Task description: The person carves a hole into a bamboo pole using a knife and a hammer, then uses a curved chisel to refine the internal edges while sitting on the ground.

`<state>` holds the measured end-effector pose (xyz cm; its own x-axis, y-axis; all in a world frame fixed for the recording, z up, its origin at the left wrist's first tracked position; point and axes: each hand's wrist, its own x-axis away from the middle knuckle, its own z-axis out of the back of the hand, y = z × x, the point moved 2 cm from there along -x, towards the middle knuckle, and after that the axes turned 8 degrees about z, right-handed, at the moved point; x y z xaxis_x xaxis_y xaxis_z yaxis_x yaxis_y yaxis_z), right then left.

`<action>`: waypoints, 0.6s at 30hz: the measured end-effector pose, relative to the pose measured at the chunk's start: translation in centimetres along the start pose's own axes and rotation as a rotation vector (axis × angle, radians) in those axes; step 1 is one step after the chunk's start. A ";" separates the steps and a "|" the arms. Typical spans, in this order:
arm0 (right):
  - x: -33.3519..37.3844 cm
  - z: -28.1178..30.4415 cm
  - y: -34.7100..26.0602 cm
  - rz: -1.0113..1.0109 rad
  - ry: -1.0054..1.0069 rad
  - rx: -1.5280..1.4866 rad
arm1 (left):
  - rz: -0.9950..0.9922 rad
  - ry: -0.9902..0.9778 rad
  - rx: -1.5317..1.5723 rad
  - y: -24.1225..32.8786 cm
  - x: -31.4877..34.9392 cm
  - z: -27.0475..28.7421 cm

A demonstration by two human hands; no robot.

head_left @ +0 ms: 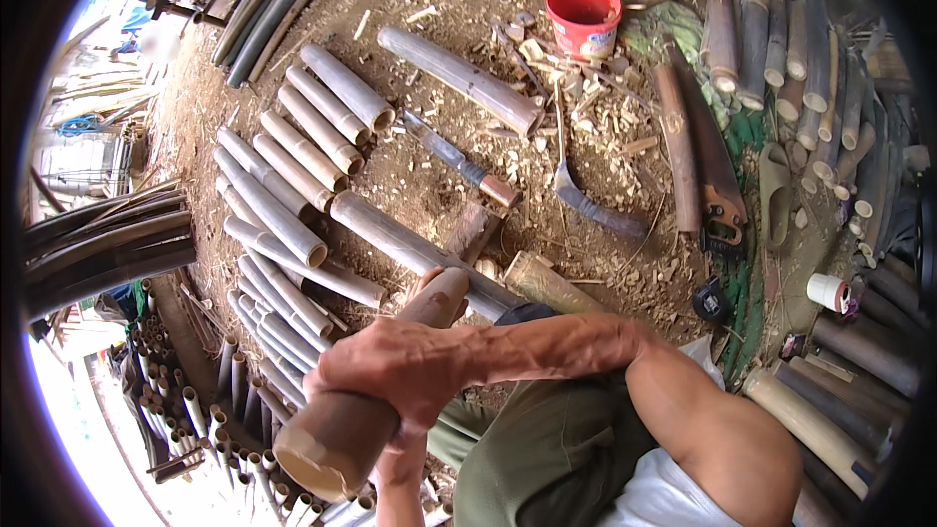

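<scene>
A thick bamboo tube [337, 434] slants across in front of my lap, its pale cut end toward the lower left. My right hand [383, 366] is wrapped over the tube's middle, the forearm reaching in from the right. Most of my left hand [418, 289] is hidden behind the tube; a few fingers show at its far end, curled against it. Just beyond lies a long bamboo pole [415, 246] on the ground, near a wooden block [473, 231]. A machete [447, 152] with a wooden handle and a curved knife [590, 200] rest farther off among shavings.
Cut bamboo pieces [276, 205] lie in rows at left, with upright tubes [229, 429] below. A red bucket [584, 24] stands at the back. To the right are a handsaw [711, 151], a sandal [774, 197], a tape measure [712, 300] and stacked bamboo [830, 117].
</scene>
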<state>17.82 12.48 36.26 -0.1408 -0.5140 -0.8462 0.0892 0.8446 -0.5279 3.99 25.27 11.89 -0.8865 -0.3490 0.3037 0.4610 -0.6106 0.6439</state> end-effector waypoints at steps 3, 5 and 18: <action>1.1 -2.4 -2.2 0.115 0.032 0.051 | -0.179 0.302 -0.139 2.4 -0.6 0.0; -0.6 -0.5 -0.9 0.011 0.097 0.064 | 0.253 0.123 0.298 5.8 -1.9 1.0; 19.0 18.8 7.6 -1.436 -0.376 1.173 | 0.585 1.010 1.035 2.2 7.8 8.0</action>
<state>34.35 6.28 14.76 -0.5296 -0.7787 0.3362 0.6740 -0.6270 -0.3906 -2.21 26.85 21.32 -0.0109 -0.9295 0.3688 0.1164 0.3651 0.9237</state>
